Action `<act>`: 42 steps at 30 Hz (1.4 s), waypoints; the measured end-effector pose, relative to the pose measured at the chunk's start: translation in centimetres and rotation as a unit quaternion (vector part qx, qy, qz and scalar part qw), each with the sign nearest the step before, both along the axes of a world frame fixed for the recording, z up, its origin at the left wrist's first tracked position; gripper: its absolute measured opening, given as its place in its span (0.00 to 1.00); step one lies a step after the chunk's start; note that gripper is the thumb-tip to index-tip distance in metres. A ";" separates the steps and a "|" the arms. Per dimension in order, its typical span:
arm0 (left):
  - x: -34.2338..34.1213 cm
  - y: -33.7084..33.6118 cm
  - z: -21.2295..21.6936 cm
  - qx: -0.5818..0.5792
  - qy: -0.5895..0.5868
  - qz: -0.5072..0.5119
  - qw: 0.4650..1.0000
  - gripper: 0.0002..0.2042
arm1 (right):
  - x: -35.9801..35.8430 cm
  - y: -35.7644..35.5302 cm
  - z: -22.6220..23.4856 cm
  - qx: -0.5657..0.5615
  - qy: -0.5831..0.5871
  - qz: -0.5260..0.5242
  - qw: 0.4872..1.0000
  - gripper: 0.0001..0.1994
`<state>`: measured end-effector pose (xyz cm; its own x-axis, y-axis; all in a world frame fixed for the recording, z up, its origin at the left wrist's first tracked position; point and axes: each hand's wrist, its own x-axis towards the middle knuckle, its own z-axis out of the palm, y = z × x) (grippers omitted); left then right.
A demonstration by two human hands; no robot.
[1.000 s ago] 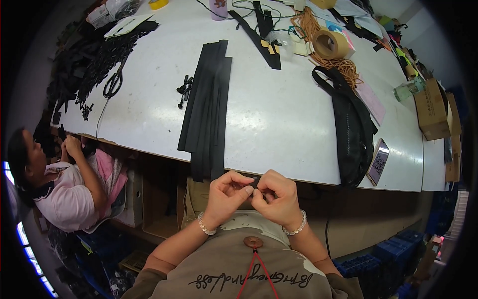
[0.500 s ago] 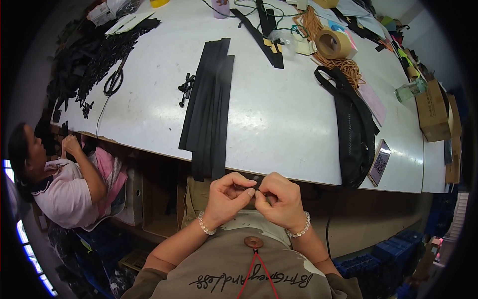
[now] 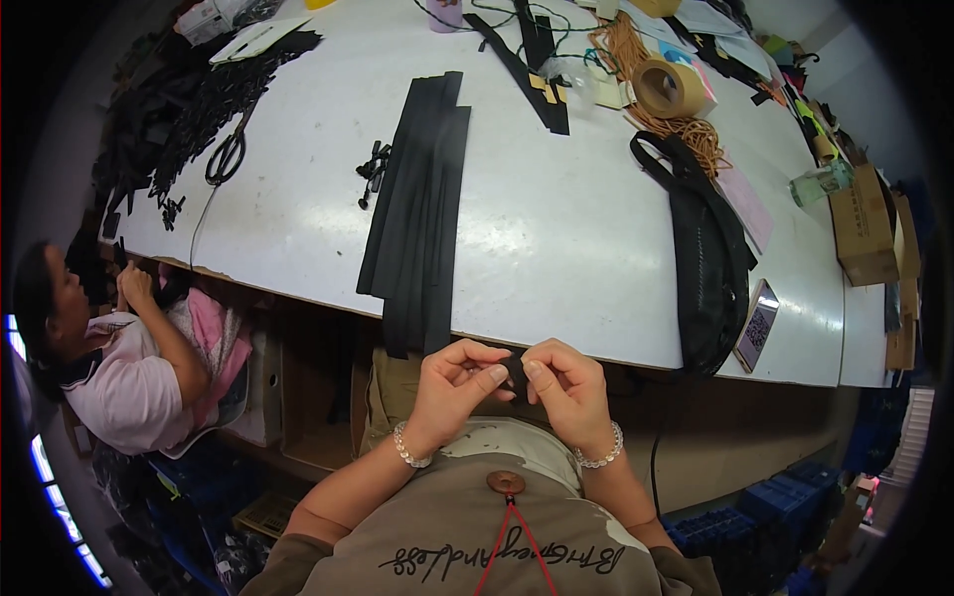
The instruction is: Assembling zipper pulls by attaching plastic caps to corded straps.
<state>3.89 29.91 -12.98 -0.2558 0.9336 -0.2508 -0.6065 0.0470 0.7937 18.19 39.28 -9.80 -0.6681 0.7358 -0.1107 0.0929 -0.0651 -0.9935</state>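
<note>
A small black piece [image 3: 515, 374], seemingly fabric or strap, is pinched between my two hands at the table's near edge. Thumb and fingers of my left hand [image 3: 453, 389] grip its left side. My right hand [image 3: 570, 391] holds its right side, the thumb lying across it. Its exact kind is partly hidden by my fingers. Just beyond my left hand, a stack of long flat black strips [image 3: 415, 209] lies on the table, its ends hanging slightly over the edge. Small black plastic parts [image 3: 374, 171] lie beside the stack.
The white table [image 3: 566, 248] carries a black bag [image 3: 704, 268], a phone [image 3: 757, 326], tan tape [image 3: 668, 89], brown cord [image 3: 618, 45] and scissors [image 3: 226, 159]. A heap of black strips [image 3: 189, 129] covers the far left. Another person [image 3: 139, 368] sits at the left edge.
My fingers have shifted on the black piece, and more of it shows between them. My right thumb has straightened across it. The person at left has moved their hands slightly.
</note>
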 end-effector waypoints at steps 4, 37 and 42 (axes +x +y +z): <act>0.2 0.1 0.0 0.000 -0.010 0.003 1.000 0.08 | -0.3 -0.2 0.1 -0.050 0.020 -0.025 0.998 0.02; 0.3 0.4 0.8 0.004 0.002 -0.001 1.000 0.06 | -0.7 0.1 1.3 0.182 -0.039 -0.019 0.982 0.05; 0.0 0.2 0.5 0.028 0.011 -0.016 0.999 0.06 | -0.8 0.0 1.0 0.183 -0.018 -0.015 0.983 0.05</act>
<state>3.90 30.10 -12.50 -0.2315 0.9537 -0.1922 -0.5873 0.0205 0.8091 17.44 39.27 -8.76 -0.6454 0.7508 0.1409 0.1328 0.2919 -0.9472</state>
